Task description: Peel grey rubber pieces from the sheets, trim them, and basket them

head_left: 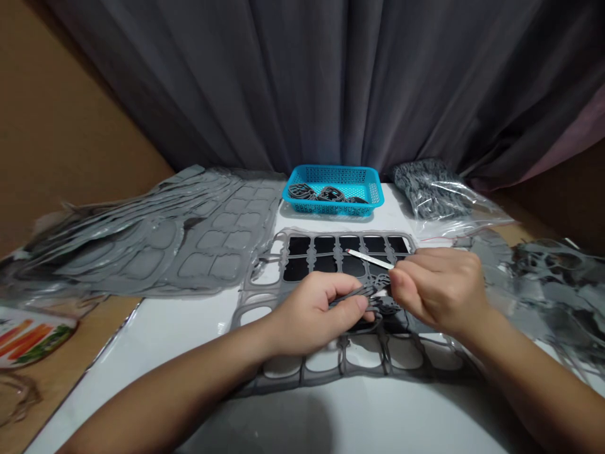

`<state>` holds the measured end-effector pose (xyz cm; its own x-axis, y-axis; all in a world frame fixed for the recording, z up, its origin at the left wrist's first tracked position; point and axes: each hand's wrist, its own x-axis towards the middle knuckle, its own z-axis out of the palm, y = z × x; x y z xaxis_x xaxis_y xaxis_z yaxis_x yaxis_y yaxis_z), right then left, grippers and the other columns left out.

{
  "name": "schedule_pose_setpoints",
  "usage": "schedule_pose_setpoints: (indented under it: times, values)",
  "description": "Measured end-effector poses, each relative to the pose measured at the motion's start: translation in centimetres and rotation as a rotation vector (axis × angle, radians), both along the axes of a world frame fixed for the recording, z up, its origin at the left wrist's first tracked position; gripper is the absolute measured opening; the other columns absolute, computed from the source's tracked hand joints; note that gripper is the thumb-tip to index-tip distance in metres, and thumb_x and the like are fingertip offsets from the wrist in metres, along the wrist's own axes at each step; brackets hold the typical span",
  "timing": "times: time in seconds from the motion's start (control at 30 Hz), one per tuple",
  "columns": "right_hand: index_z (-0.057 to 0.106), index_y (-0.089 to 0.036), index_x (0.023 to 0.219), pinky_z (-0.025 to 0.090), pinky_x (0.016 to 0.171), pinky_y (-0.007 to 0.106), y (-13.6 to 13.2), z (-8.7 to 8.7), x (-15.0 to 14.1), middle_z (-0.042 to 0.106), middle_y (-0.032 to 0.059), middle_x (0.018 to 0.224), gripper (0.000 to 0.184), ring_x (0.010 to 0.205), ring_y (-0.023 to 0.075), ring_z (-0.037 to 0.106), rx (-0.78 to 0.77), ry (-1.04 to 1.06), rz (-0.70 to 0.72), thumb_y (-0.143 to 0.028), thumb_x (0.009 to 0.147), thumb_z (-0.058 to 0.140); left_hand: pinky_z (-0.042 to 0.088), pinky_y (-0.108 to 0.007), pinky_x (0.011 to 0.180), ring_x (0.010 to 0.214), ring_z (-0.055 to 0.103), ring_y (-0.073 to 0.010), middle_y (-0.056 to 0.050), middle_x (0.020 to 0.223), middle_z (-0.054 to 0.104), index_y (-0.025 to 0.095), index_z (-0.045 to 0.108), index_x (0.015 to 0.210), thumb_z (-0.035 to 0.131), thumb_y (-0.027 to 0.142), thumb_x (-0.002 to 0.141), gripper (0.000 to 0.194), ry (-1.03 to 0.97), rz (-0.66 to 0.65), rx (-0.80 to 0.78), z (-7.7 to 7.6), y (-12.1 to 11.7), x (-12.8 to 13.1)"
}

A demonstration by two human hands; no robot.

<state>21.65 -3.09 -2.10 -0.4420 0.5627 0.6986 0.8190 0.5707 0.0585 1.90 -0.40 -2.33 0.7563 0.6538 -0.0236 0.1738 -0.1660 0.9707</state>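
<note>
Glossy white tabletop [137,362] fills the near foreground under the person's bare forearms. On it lies a flat grey rubber sheet [340,364] punched with rounded rectangular openings, with black squares [299,246] showing through its far openings. Left hand [314,315] and right hand [439,290] are close together above this sheet, both pinching a small, ornate dark grey rubber piece [380,296] between their fingers. A thin white stick [369,258] with a pointed tip pokes out from the right hand's grip toward the upper left. Right of the hands lie crumpled clear plastic and grey rubber scraps [534,277]. On the left, a printed packet with orange carrots [33,337] rests on a brown wooden surface [33,397], and a long overlapping pile of grey rubber sheets [155,265] spreads nearby. Further back sits a turquoise plastic mesh basket [307,173] holding tangled dark rubber pieces [321,194], beside a clear plastic bag of mottled grey material [432,189]. Dark grey curtain [302,75] hangs behind everything, next to a brown cardboard wall [61,107].
</note>
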Motion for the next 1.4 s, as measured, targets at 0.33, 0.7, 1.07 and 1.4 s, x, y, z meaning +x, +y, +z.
schedule_pose_setpoints:
  times: [0.33,0.7,1.07,1.4]
  values:
    - [0.042,-0.02,0.048,0.022,0.046,0.028,-0.36,0.15,-0.02,0.039,-0.0027,0.041,0.043,0.04,0.0105,0.033,-0.053,0.07,0.035,-0.022,0.091,0.038,0.035,-0.019,0.055,0.059,0.047,-0.0099,-0.001,0.065,0.056,0.01,0.061,0.072,0.049,0.031,0.084,0.027,-0.076,-0.041,-0.073,0.08,0.05,-0.11]
    - [0.041,-0.02,0.047,0.022,0.046,0.028,-0.59,0.68,-0.38,0.039,-0.0026,0.04,0.045,0.039,0.0103,0.033,-0.047,0.031,0.022,-0.021,0.091,0.035,0.027,-0.02,0.046,0.049,0.036,-0.0079,0.002,0.055,0.043,0.01,0.061,0.068,0.048,0.038,0.083,0.034,-0.089,-0.043,-0.176,-0.28,-0.13,-0.15]
    - [0.043,-0.02,0.049,0.023,0.046,0.028,-0.5,0.45,-0.26,0.04,-0.0027,0.041,0.043,0.039,0.0102,0.034,-0.071,0.061,0.023,-0.022,0.091,0.036,0.027,-0.02,0.046,0.05,0.037,-0.0089,0.001,0.056,0.043,0.011,0.059,0.069,0.047,0.041,0.082,0.035,-0.088,-0.071,-0.189,-0.28,-0.02,-0.23]
    - [0.039,-0.02,0.049,0.022,0.046,0.029,-0.87,0.6,-0.12,0.037,-0.0031,0.042,0.042,0.04,0.0105,0.031,-0.089,0.08,0.038,-0.023,0.092,0.036,0.028,-0.021,0.048,0.051,0.037,-0.0091,0.001,0.059,0.045,0.011,0.059,0.07,0.049,0.038,0.079,0.029,-0.13,-0.059,-0.23,-0.12,-0.04,-0.36]
